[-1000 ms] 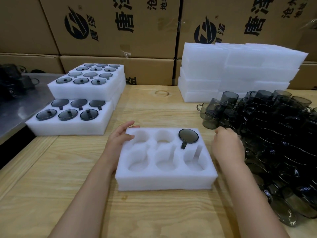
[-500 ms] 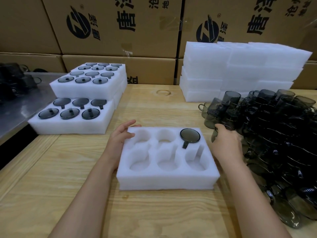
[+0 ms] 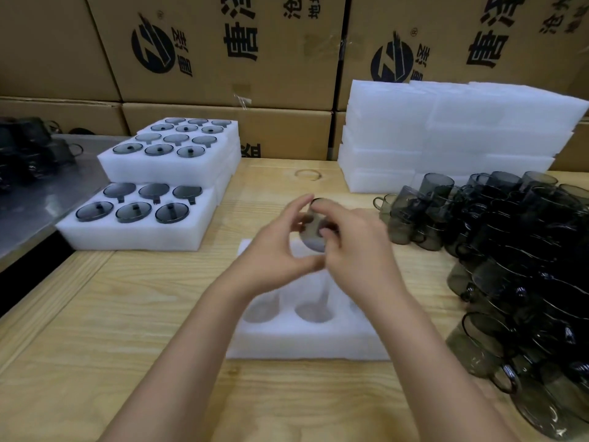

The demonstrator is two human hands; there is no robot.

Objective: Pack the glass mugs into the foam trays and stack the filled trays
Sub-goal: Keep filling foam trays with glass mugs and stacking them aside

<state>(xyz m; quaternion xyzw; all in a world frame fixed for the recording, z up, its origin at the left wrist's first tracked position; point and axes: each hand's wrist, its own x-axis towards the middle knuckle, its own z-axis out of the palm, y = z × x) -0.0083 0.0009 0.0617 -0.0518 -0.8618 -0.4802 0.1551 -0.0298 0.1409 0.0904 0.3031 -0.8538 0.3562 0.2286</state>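
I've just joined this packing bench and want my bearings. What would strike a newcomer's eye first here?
Dead centre, the left hand and right hand together hold one smoky glass mug above the foam tray. To the right sprawls a big heap of dark mugs. On the left, filled trays sit stacked, and plain white foam slabs are piled at the back.

Pale wooden workbench [image 3: 111,314], white welled foam tray [image 3: 306,342] centre, mug-filled white foam trays [image 3: 134,234] stacked left, plain white foam stack [image 3: 446,138] rear right, smoky-grey glass mugs [image 3: 526,250] heaped right.
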